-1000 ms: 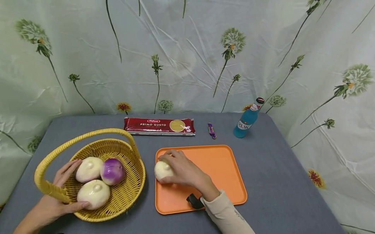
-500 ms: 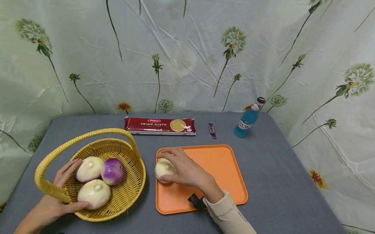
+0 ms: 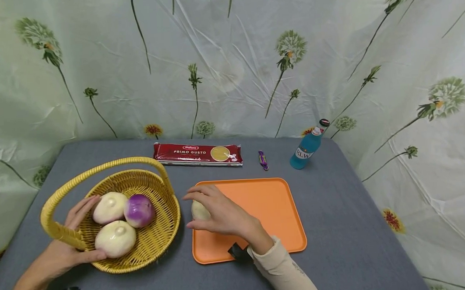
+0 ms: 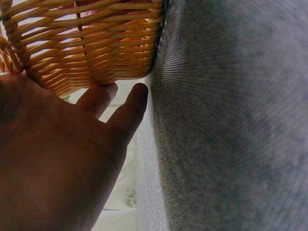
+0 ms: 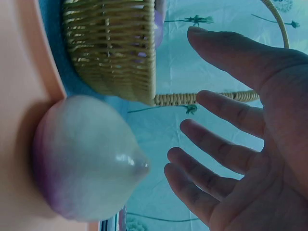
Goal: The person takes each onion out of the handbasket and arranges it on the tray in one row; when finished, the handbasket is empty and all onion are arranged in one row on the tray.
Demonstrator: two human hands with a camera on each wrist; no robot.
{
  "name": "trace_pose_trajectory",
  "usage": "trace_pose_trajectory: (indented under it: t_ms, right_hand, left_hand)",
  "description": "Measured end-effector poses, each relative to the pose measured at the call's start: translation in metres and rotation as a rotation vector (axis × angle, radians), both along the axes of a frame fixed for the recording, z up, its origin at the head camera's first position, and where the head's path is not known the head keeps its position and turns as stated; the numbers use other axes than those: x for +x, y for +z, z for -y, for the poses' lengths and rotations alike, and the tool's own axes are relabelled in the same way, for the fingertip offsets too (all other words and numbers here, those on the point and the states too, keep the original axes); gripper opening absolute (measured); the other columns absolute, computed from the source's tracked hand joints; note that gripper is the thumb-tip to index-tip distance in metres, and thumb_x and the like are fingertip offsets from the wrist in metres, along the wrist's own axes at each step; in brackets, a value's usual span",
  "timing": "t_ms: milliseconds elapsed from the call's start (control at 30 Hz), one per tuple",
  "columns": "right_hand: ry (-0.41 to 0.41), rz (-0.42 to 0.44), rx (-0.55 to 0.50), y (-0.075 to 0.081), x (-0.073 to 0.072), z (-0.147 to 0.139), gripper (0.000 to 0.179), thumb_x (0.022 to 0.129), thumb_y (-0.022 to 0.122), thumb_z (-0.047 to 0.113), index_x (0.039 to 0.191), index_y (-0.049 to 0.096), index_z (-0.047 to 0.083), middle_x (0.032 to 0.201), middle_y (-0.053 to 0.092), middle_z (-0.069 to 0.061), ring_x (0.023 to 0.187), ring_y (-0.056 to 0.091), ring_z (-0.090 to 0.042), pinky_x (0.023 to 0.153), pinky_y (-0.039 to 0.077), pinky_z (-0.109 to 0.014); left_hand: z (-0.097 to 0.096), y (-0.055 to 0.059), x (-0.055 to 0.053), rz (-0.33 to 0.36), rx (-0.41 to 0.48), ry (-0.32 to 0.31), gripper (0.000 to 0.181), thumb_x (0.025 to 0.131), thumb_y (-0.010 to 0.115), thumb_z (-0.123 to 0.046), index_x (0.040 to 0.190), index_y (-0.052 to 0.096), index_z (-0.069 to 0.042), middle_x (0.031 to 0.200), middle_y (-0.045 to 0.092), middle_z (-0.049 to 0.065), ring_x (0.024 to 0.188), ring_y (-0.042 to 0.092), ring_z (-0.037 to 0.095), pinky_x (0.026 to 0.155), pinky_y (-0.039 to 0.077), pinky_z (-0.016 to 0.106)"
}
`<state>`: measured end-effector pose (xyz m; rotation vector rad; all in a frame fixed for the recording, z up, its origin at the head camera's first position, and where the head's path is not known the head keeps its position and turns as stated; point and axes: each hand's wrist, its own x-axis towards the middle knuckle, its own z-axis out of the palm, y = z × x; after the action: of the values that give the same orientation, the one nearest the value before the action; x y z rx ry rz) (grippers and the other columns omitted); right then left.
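A yellow wicker basket [image 3: 164,236] stands at the left with two pale turnips [image 3: 116,239] and a purple-topped turnip [image 3: 139,210] inside. My left hand [image 3: 60,252] grips its near left rim, some fingers and the thumb over the edge; in the left wrist view the palm [image 4: 53,154] lies along the outside of the weave. On the left part of the orange tray [image 3: 259,209] sits another turnip [image 5: 91,159], white with a purple underside. My right hand [image 3: 220,211] hovers over it with fingers spread; the right wrist view shows a gap between fingers and turnip.
Behind the tray lie a red spaghetti packet [image 3: 197,154] and a small purple wrapped candy [image 3: 262,160]. A blue bottle [image 3: 307,147] stands at the back right. Grey cloth covers the table [image 3: 339,227], and a flowered curtain [image 3: 229,75] hangs behind.
My right hand has released the turnip on the tray; its fingers have spread and shifted slightly left. The left hand and basket stay in place.
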<state>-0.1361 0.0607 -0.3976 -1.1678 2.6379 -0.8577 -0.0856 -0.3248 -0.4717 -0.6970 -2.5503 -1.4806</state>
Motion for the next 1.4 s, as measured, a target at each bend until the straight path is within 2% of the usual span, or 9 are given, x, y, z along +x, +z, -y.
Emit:
trace_pose_trajectory:
  t_ms: [267, 567, 733, 1000, 1233, 1400]
  right_hand:
    - [0.057, -0.028, -0.007, 0.008, -0.001, 0.011, 0.056, 0.091, 0.074, 0.037, 0.14, 0.056, 0.014, 0.146, 0.051, -0.002, 0.133, 0.045, -0.016, 0.11, 0.04, -0.031]
    - [0.13, -0.081, 0.07, 0.015, -0.002, 0.033, 0.057, 0.093, 0.07, 0.043, 0.142, 0.055, 0.017, 0.146, 0.051, 0.0, 0.132, 0.045, -0.014, 0.109, 0.039, -0.024]
    - [0.178, -0.071, 0.092, 0.012, -0.002, 0.047, 0.058, 0.094, 0.069, 0.043, 0.143, 0.053, 0.017, 0.146, 0.051, 0.0, 0.133, 0.045, -0.014, 0.109, 0.037, -0.022]
    - [0.238, -0.06, 0.113, 0.005, -0.007, 0.067, 0.059, 0.094, 0.068, 0.043, 0.145, 0.051, 0.017, 0.15, 0.05, 0.001, 0.141, 0.041, -0.012, 0.119, 0.023, -0.024]
    - [0.292, -0.029, 0.095, -0.002, -0.014, 0.083, 0.061, 0.094, 0.069, 0.041, 0.146, 0.049, 0.016, 0.152, 0.048, -0.002, 0.143, 0.039, -0.011, 0.118, 0.023, -0.021]
    - [0.281, -0.047, 0.103, -0.004, -0.017, 0.093, 0.063, 0.095, 0.068, 0.04, 0.148, 0.047, 0.015, 0.155, 0.044, -0.002, 0.144, 0.037, -0.012, 0.118, 0.024, -0.022]
  left_hand:
    - [-0.001, 0.002, -0.001, 0.012, -0.006, 0.006, 0.127, 0.053, 0.091, 0.006, 0.158, 0.021, -0.001, 0.162, 0.011, 0.008, 0.146, 0.005, 0.002, 0.105, 0.004, 0.005]
    - [-0.002, 0.004, 0.002, 0.01, -0.009, 0.016, 0.127, 0.053, 0.091, 0.005, 0.158, 0.021, -0.001, 0.162, 0.011, 0.009, 0.146, 0.005, 0.002, 0.105, 0.006, 0.004]
    - [-0.002, 0.005, 0.003, 0.015, -0.016, 0.019, 0.126, 0.053, 0.091, 0.005, 0.158, 0.021, -0.001, 0.162, 0.011, 0.007, 0.145, 0.005, 0.001, 0.104, 0.006, 0.003]
    - [-0.002, 0.004, 0.003, 0.004, -0.024, 0.026, 0.127, 0.052, 0.092, 0.002, 0.158, 0.022, -0.001, 0.162, 0.013, 0.005, 0.145, 0.006, -0.001, 0.104, 0.007, 0.003]
    - [-0.001, 0.004, 0.003, 0.008, -0.005, 0.011, 0.127, 0.052, 0.092, 0.002, 0.157, 0.022, 0.0, 0.161, 0.014, 0.002, 0.145, 0.006, 0.0, 0.105, 0.007, 0.004]
    - [-0.002, 0.004, 0.003, 0.009, -0.012, 0.026, 0.126, 0.052, 0.092, 0.004, 0.158, 0.023, 0.0, 0.161, 0.013, 0.004, 0.145, 0.006, 0.0, 0.104, 0.008, 0.003]
